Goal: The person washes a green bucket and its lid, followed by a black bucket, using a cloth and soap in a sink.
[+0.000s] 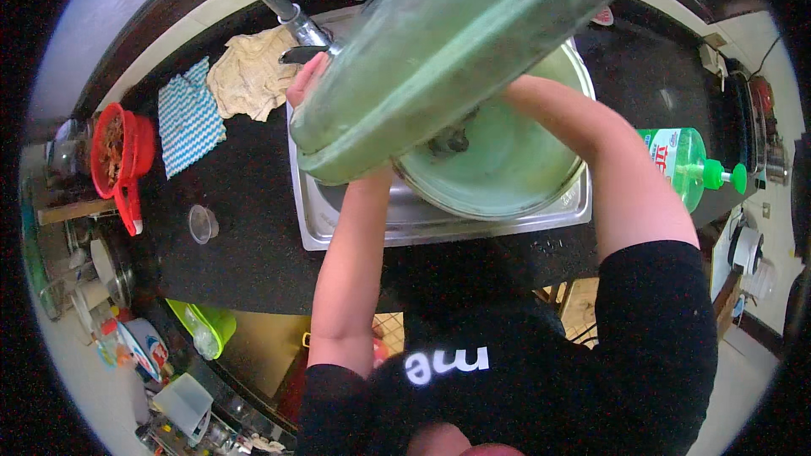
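A large, pale green, round plastic piece (439, 59), a lid or a shallow tub, is held up steeply tilted above the sink (338, 224). My left hand (307, 80) grips its left edge; a few fingers show there, and the rest is behind it. My right forearm reaches in from the right, and that hand is hidden behind the green piece. Below, a round, pale green basin (515, 173) rests in the metal sink. A dark, crumpled clump (452, 137) shows in the basin, partly covered by the raised piece.
The faucet (296, 21) stands behind the sink. A beige cloth (252, 74) and a blue-and-white zigzag cloth (191, 118) lie to the left. Farther left are a red strainer (118, 152) and a small clear cup (203, 224). A green pump bottle (688, 171) is at the right.
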`<state>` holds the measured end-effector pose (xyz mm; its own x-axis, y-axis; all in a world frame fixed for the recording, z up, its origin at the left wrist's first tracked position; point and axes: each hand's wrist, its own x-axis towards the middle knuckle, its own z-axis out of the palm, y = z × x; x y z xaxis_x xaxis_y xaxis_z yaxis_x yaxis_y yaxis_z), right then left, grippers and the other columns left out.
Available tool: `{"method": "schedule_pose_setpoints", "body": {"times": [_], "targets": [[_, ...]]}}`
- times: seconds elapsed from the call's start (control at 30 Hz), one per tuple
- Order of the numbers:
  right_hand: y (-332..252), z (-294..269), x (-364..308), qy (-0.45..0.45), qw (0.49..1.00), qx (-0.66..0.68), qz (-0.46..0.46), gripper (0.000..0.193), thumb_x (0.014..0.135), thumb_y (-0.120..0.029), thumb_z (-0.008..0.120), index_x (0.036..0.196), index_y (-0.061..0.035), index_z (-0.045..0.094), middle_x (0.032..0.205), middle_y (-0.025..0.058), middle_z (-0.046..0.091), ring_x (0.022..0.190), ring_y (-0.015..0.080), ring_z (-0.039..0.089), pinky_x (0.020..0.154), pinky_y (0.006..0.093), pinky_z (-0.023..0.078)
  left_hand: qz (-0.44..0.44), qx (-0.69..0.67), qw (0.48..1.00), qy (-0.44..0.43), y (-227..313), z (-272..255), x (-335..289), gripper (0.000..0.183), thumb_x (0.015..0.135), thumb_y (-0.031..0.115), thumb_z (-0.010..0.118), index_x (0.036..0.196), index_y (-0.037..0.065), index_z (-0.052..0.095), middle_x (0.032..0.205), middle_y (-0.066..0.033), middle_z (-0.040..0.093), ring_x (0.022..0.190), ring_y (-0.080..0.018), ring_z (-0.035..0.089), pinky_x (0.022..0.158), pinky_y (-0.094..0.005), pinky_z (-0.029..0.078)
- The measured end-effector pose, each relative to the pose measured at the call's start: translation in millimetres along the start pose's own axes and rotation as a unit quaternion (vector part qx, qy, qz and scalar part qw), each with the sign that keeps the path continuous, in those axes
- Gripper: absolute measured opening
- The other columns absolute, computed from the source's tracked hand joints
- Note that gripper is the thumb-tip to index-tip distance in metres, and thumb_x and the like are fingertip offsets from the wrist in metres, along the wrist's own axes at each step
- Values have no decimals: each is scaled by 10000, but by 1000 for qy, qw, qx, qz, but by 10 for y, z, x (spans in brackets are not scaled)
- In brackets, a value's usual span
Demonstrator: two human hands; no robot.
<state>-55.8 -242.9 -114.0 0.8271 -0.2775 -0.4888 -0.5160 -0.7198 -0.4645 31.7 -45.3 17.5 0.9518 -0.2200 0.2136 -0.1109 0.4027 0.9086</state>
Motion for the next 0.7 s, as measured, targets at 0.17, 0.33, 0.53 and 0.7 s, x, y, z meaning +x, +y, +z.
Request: {"method": "schedule_pose_setpoints", "body": {"times": [0.17,0.33,0.53,0.7], "targets": [[164,625,9,59,995,-81,-20,656,710,-290,633,1289,-132,365,1171,265,451,996,393,552,826,463,482,44,87,995,-15,-86,-24,22,544,899,377,502,1306,65,321,1274,-124,431,1027,-266,547,860,-390,484],[-331,631,3,30,984,-30,176,865,631,-277,705,1363,-215,249,1348,315,169,1083,464,466,862,500,457,-17,60,998,-4,-88,-64,49,554,904,377,492,1315,51,313,1268,-130,436,1038,-285,541,827,-406,508],[-506,855,-6,-56,991,-77,92,784,637,-184,671,1329,-270,312,1319,261,241,1047,461,484,841,505,466,-18,46,999,-16,-134,5,22,538,915,382,464,1312,53,310,1270,-134,438,1060,-291,530,809,-417,521],[-461,1042,-332,-72,972,-160,-155,607,645,-123,615,1225,-241,481,1259,231,368,976,441,533,808,483,485,14,69,997,-25,-17,-1,-8,513,916,372,469,1303,69,325,1261,-132,456,1075,-272,527,829,-407,506]]}}
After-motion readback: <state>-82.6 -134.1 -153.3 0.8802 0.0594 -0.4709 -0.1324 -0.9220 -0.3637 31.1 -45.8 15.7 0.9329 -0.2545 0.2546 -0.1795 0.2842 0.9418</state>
